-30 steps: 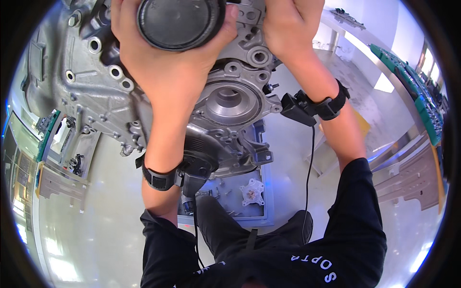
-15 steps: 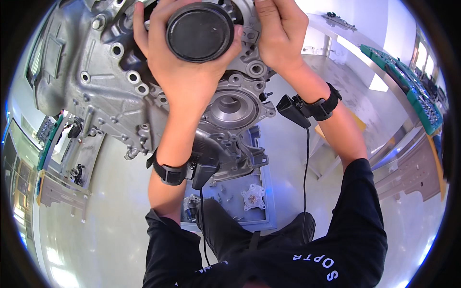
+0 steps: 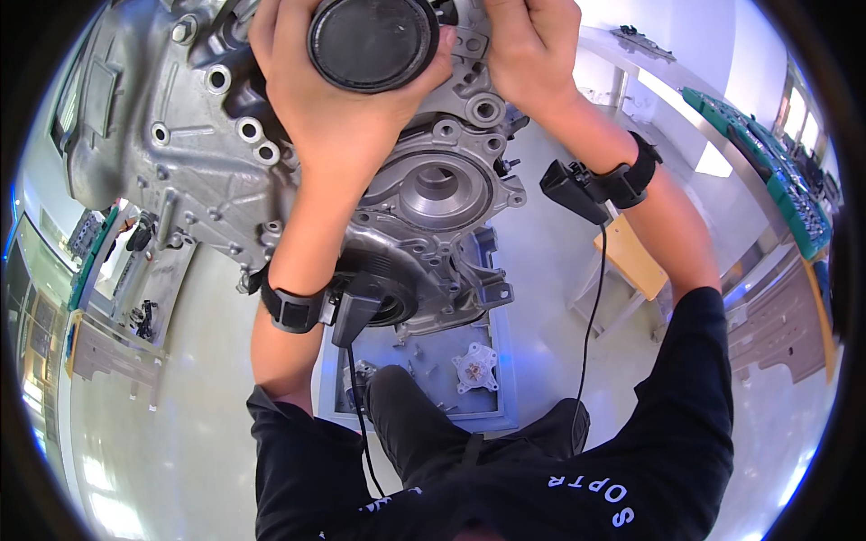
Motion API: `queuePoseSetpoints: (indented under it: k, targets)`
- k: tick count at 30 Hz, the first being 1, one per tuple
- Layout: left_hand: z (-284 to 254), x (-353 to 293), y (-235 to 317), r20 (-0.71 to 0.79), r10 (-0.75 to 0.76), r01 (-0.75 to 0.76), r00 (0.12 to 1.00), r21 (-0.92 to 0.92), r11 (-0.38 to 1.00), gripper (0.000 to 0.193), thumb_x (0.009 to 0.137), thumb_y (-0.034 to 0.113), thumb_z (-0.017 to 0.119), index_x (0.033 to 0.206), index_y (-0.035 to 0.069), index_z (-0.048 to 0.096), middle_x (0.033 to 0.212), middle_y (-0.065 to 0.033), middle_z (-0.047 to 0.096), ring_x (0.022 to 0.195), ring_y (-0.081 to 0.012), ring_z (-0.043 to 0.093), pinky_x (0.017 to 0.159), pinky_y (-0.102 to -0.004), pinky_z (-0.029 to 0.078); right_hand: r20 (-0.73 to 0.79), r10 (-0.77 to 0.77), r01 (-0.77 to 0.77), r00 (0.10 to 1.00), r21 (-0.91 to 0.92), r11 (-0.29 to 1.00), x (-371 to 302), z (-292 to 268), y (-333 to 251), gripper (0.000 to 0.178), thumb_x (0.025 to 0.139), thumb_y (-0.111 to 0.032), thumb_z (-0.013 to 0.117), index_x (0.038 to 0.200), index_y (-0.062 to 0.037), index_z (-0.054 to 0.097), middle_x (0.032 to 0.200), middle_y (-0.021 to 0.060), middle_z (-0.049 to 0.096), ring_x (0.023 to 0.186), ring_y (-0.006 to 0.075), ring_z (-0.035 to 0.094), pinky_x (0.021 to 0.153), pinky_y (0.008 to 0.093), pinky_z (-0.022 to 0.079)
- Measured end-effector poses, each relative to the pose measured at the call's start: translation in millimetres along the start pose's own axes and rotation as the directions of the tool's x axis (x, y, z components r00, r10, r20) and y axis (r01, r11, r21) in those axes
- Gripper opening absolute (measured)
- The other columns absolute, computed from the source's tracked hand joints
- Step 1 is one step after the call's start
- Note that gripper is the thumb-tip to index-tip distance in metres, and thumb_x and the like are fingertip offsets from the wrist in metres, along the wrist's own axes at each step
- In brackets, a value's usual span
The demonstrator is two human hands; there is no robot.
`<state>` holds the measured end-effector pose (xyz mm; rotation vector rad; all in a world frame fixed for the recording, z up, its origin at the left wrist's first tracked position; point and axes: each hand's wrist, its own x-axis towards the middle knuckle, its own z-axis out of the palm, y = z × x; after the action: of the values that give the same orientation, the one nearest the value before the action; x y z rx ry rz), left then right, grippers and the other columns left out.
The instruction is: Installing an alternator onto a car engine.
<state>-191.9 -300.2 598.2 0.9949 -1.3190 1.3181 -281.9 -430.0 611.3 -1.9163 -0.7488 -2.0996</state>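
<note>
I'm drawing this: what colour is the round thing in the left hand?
The round thing is black; it shows best in the head view.

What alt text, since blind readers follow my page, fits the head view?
The left hand grips a round black part over a large metal assembly, the right hand beside that part. Below, a tray holds metal pieces.

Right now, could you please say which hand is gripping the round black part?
The left hand: it curls around the round black part, while the right hand is apart from it, to the right.
</note>
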Motion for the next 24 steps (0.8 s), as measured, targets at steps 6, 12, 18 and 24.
queuePoseSetpoints:
  k: [6,12,18,24]
  targets:
    - [-11.4,15.5,-5.1,0.119,0.081,-0.066,0.99,-0.126,0.99,0.051,0.054,0.012,0.08,0.098,0.007,0.055,0.121,-0.0127,0.058,0.12,-0.0322,0.044,0.102,-0.0425,0.033,-0.24,0.066,-0.083,0.969,-0.061,0.995,-7.3,12.2,-10.5,0.024,0.097,-0.014,0.043,0.106,0.0007,0.059,0.083,0.0013,0.053,0.073,0.0082,0.043,0.069,0.0221,0.037]
    - [0.4,8.1,8.0,0.057,0.079,-0.068,0.995,-0.173,0.983,0.051,0.052,0.01,0.079,0.097,0.008,0.055,0.119,-0.0128,0.059,0.12,-0.0345,0.043,0.103,-0.0423,0.033,-0.195,0.141,-0.162,0.971,-0.1,0.982,-16.7,-5.1,-14.8,0.026,0.097,-0.016,0.043,0.104,0.003,0.059,0.081,0.0022,0.053,0.075,0.0088,0.045,0.069,0.0221,0.037]
    - [9.5,1.8,18.9,-0.038,-0.071,0.071,0.997,-0.023,0.997,0.047,0.06,0.009,0.078,0.099,0.003,0.053,0.114,-0.0142,0.061,0.117,-0.0308,0.046,0.104,-0.041,0.031,-0.131,0.03,-0.043,0.991,-0.095,0.995,-6.4,-1.6,-6.2,0.024,0.095,-0.011,0.042,0.104,0.0039,0.06,0.076,0.0062,0.05,0.068,0.0129,0.046,0.062,0.0247,0.037]
    - [20.4,-3.9,23.1,-0.203,-0.233,0.15,0.951,-0.354,0.923,0.054,0.062,0.002,0.075,0.108,-0.002,0.046,0.111,-0.0182,0.06,0.104,-0.0234,0.055,0.105,-0.0399,0.028,-0.023,-0.09,0.091,0.996,0.062,0.994,5.9,-2.2,1.0,0.019,0.091,-0.004,0.046,0.099,0.0035,0.062,0.074,0.0071,0.05,0.066,0.0155,0.046,0.061,0.0255,0.037]
